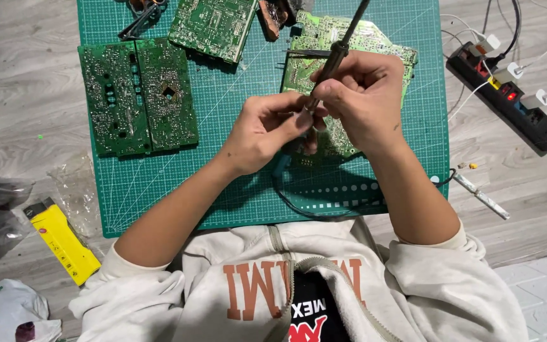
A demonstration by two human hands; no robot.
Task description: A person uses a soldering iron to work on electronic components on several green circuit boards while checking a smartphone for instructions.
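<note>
Both hands' fingers (311, 107) grasp a soldering iron (337, 47) above the green cutting mat (223, 190) on grey flooring (20, 82).

Bare cutting mat (159, 190) lies open in front of my left hand (264, 133), and I could slide there freely. Further up, two green circuit boards (137, 95) and a third board (213, 25) crowd the mat. Right of my right hand (362, 104), a power strip (508, 101) and its cables block the floor.
</note>
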